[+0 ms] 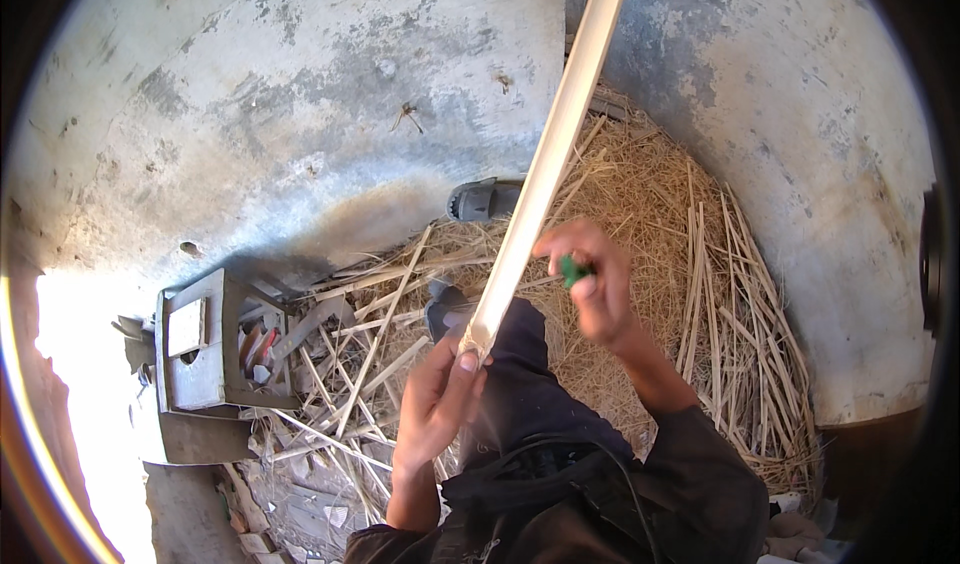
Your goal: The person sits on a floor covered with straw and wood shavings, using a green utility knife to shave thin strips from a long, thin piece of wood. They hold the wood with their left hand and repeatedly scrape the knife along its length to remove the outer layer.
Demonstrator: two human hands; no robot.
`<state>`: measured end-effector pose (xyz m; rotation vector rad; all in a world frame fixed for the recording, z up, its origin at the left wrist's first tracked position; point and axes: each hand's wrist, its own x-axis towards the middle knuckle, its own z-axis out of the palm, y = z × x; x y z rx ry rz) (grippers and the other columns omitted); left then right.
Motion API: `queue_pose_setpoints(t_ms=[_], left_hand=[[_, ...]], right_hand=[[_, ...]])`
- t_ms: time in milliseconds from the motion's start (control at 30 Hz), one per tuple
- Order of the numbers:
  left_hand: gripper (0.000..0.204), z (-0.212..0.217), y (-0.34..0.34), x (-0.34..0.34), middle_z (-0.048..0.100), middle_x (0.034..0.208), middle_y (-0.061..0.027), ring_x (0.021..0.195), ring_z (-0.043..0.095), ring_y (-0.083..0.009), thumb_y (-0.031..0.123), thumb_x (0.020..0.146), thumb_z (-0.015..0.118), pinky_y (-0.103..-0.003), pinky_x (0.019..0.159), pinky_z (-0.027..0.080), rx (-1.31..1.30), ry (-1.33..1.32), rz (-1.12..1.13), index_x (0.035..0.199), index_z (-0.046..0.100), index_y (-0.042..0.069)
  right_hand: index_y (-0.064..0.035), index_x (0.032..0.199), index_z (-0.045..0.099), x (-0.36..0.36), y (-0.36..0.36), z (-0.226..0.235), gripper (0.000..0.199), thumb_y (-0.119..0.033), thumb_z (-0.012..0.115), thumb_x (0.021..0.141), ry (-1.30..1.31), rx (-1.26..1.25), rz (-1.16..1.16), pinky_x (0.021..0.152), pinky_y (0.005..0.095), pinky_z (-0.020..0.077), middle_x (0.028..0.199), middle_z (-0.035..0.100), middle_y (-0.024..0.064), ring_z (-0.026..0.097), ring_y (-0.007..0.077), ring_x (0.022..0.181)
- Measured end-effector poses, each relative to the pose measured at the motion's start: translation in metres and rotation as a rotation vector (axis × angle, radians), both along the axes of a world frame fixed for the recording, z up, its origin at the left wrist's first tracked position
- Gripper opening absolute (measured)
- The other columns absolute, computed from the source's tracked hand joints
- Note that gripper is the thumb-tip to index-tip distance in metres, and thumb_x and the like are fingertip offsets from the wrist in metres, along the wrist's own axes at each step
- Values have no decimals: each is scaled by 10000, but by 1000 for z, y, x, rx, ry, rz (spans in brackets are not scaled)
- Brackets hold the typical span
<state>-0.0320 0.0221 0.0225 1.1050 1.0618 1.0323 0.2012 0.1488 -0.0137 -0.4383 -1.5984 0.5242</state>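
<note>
A long, pale split bamboo strip (552,154) with a hollowed face slants from my lap up past the top edge of the view. My left hand (432,404) is closed round its lower end, the thumb pressed on the frayed, jagged tip. To the right of the strip, my right hand (600,289) is closed on a small green object (574,270), mostly hidden by the fingers. Its kind cannot be made out. The right fingertips are close to the strip's edge; whether they touch it I cannot tell.
Fine straw-coloured shavings (640,179) cover the floor ahead, with a bundle of thin strips (745,334) along the right. Loose strips lie crosswise at left beside a weathered wooden box (205,309) with odds and ends inside. A dark sandal (485,201) lies near the stained wall (350,74).
</note>
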Motion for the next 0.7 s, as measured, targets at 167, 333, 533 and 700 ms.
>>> queue_pose_setpoints(t_ms=[167,333,533,700], left_hand=[[258,15,2,5,514,743,48,568,394,-8,253,1162,489,-192,512,291,-27,-55,16,1145,618,30],[266,19,5,7,451,714,71,557,341,-12,282,1162,485,-204,506,256,-37,-110,-25,1073,589,53],[354,20,7,7,463,731,24,583,382,-41,349,1155,431,-212,503,306,-53,-70,-26,1062,581,42],[366,26,1,15,471,918,28,795,372,-36,326,1167,438,-214,669,303,11,-104,17,1249,591,4]], right_hand=[[-62,1063,722,-9,-30,5,410,-460,749,971,-309,146,-107,625,336,593,972,744,81,757,238,808],[-56,1062,738,-10,-35,0,406,-445,775,953,-346,198,-146,580,321,565,914,752,47,723,201,716],[-43,1063,759,-11,-37,6,423,-445,792,936,-354,226,-179,528,301,526,850,744,31,682,169,631],[-40,1099,773,-12,-38,10,432,-438,798,933,-377,235,-204,522,295,521,831,739,28,672,161,615]])
